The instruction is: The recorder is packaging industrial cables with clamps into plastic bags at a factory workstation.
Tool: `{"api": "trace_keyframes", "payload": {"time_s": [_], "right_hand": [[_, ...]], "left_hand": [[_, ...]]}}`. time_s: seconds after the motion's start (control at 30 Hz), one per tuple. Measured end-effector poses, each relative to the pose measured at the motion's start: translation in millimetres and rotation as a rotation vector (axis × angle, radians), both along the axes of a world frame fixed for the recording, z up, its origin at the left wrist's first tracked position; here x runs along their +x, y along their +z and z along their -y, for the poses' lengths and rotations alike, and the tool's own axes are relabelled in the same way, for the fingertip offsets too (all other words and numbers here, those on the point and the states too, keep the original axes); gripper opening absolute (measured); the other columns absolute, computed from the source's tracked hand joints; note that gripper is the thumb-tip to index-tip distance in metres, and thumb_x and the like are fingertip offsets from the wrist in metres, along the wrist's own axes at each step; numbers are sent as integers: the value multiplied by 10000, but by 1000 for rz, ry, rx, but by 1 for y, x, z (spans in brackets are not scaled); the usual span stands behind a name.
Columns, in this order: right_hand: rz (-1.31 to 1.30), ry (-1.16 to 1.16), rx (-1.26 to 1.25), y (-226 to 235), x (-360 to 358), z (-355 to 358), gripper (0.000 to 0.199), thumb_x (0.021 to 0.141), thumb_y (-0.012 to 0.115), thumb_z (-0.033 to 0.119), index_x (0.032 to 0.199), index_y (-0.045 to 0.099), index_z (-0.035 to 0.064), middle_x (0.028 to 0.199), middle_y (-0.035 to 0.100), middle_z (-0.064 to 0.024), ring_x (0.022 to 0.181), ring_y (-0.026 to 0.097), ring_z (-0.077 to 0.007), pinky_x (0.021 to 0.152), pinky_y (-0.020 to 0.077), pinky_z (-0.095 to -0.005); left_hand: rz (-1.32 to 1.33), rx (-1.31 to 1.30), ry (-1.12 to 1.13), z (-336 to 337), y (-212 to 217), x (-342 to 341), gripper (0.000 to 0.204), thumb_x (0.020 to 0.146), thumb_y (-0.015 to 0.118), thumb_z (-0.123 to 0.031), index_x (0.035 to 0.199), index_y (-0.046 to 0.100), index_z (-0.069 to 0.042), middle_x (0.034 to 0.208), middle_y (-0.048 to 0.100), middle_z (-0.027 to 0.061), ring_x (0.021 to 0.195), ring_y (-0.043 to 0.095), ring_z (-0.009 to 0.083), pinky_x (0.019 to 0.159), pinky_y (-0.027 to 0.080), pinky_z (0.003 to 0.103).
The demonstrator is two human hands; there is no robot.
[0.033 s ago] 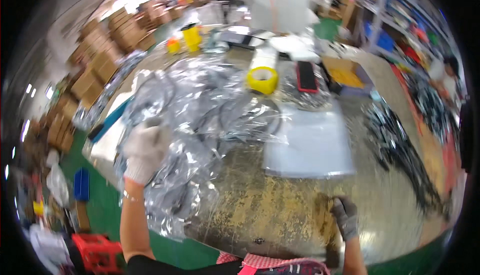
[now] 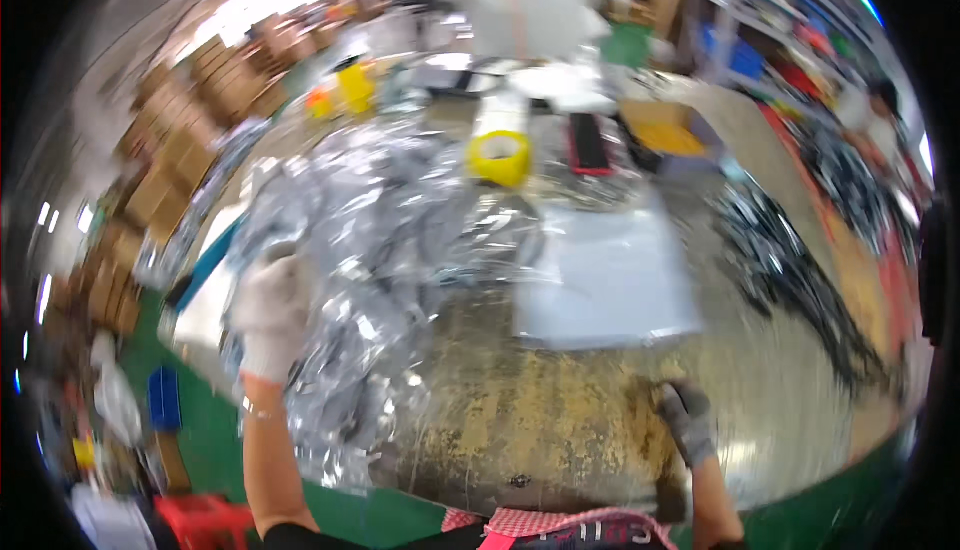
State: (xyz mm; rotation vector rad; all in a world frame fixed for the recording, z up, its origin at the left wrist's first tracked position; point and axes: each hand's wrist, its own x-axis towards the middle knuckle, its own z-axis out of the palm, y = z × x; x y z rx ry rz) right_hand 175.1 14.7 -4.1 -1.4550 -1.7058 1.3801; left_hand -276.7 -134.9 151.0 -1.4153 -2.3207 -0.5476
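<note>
My left hand (image 2: 272, 312), in a whitish knit glove, is over the left side of a pile of clear plastic bags (image 2: 355, 220) with grey contents. Motion smears its fingers, and whether it touches a bag is unclear. At the table's near right, my right hand (image 2: 687, 422) wears a grey glove, fingers curled at the worn tabletop (image 2: 540, 400); anything inside them is hidden. Between the hands and farther off lies a stack of flat, clear plastic bags (image 2: 605, 285). Behind it are a yellow tape roll (image 2: 499, 158) and a red-edged phone (image 2: 589, 144).
Dark cord-like strands (image 2: 790, 265) lie along the right side. An open box (image 2: 672, 135) with yellowish contents stands at the back right, yellow containers (image 2: 354, 86) at the back left. Cartons (image 2: 180, 170) are stacked beyond the left edge. Another person (image 2: 880, 120) is at far right.
The whole view has shifted, so most table things appear farther left and slightly higher. Both hands keep nearly the same poses; no object has visibly been picked up or let go.
</note>
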Motion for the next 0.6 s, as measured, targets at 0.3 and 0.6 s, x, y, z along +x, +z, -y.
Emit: {"api": "trace_keyframes", "payload": {"time_s": [0.3, 0.6], "right_hand": [[156, -161, 839, -102, 73, -85, 309, 895, 543, 236, 1186, 553, 135, 1104, 571, -111, 955, 562, -298, 797, 484, -346], [869, -763, 1037, -70, 156, -200, 483, 814, 594, 270, 1279, 489, 194, 1189, 518, -103, 1110, 471, -313, 908, 388, -473]], "left_hand": [[-272, -424, 182, -25, -78, 25, 422, 843, 558, -314, 1200, 520, -91, 1344, 377, 267, 1291, 297, 451, 1089, 222, 547], [148, -269, -672, -3, -153, 208, 397, 747, 585, -138, 1108, 524, 14, 1164, 500, 224, 1124, 446, 431, 1009, 338, 526]]}}
